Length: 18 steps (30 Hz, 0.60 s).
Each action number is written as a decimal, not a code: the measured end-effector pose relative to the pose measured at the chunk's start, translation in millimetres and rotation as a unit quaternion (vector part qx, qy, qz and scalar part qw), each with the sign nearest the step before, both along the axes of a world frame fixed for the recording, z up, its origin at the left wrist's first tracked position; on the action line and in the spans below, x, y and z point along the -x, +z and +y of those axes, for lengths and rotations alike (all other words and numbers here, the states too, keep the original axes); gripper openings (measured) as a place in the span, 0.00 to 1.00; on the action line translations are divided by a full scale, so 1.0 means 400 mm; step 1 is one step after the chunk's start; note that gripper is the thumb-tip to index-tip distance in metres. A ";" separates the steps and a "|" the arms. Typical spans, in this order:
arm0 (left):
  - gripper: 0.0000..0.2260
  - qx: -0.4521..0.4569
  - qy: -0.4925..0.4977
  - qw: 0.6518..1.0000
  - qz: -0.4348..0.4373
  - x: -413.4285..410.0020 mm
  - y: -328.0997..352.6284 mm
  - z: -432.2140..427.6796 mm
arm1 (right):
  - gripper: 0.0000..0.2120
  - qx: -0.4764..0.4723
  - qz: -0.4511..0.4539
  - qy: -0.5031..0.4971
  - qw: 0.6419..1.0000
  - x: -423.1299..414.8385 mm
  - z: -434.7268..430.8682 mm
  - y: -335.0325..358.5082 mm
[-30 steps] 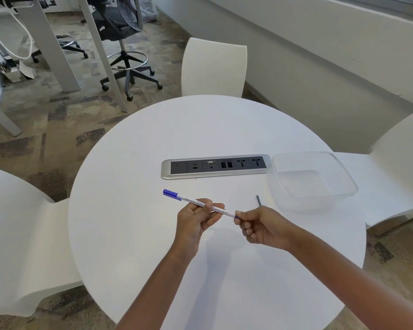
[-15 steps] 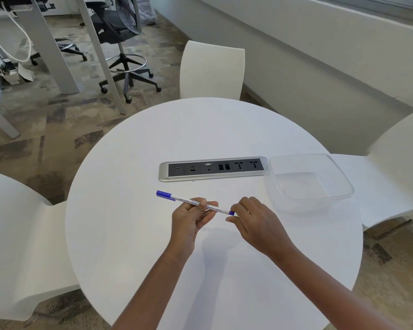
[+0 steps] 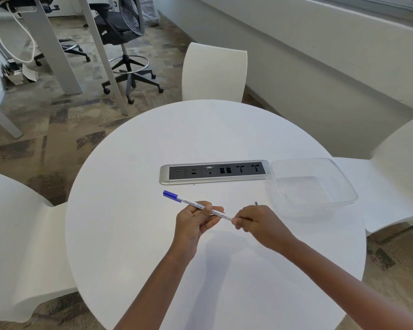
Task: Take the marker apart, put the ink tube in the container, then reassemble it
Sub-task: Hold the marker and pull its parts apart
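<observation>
Item: marker (image 3: 193, 204), above the desk (image 3: 129, 234). My left hand (image 3: 196, 221) pinches its barrel; my right hand (image 3: 255, 222) pinches its near end. Container (image 3: 343, 186) sits right, empty.

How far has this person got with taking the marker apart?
Little looks done: the clear plastic container holds nothing visible. In hand: the left hand grips the white marker with the blue cap while the right hand works its bare end. A small dark piece pokes above that hand. Tube transfer and reassembly remain.
</observation>
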State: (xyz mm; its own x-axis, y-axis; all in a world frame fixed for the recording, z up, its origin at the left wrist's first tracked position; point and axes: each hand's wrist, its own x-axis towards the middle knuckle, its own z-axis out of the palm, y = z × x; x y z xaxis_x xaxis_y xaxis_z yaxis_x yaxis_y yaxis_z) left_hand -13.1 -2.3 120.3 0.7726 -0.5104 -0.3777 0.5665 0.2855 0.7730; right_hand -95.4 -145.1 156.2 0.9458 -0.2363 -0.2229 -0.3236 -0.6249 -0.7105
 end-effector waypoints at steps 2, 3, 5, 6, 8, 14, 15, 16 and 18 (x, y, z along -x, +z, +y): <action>0.05 0.004 -0.008 1.000 -0.001 -0.004 0.003 -0.003 | 0.17 -0.127 0.050 -0.025 0.990 -0.009 -0.011 0.015; 0.05 0.008 -0.011 1.000 -0.001 -0.005 0.004 -0.004 | 0.17 -0.195 0.078 -0.035 0.977 -0.014 -0.019 0.019; 0.06 0.014 -0.019 1.000 0.000 -0.008 0.007 -0.005 | 0.16 -0.340 0.152 -0.066 0.926 -0.020 -0.035 0.018; 0.06 0.015 -0.022 1.000 0.000 -0.009 0.008 -0.005 | 0.16 -0.403 0.190 -0.081 0.892 -0.021 -0.040 0.018; 0.06 0.012 -0.024 1.000 0.000 -0.011 0.008 -0.006 | 0.15 -0.474 0.224 -0.090 0.847 -0.017 -0.045 0.013; 0.06 0.012 0.021 0.999 0.027 -0.017 0.005 -0.005 | 0.11 -0.244 0.056 -0.076 0.965 -0.005 -0.018 -0.004; 0.05 0.013 0.025 0.999 0.028 -0.019 0.005 -0.004 | 0.07 -0.152 0.008 -0.059 0.987 0.001 -0.009 -0.008; 0.05 0.013 0.027 0.999 0.028 -0.020 0.006 -0.004 | 0.05 -0.038 -0.039 -0.034 0.998 0.009 -0.001 -0.011; 0.05 0.012 0.027 0.999 0.028 -0.021 0.009 -0.006 | 0.07 0.197 -0.122 0.026 0.972 0.021 0.011 -0.021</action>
State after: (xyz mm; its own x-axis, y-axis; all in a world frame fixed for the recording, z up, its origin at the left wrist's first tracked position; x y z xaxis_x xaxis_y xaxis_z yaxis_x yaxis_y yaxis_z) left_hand -4.9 -4.8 124.0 0.7776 -0.4774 -0.4090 0.5916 0.3357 0.7330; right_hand -103.7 -140.8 147.9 0.9720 -0.2086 0.1080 -0.1364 -0.8755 -0.4637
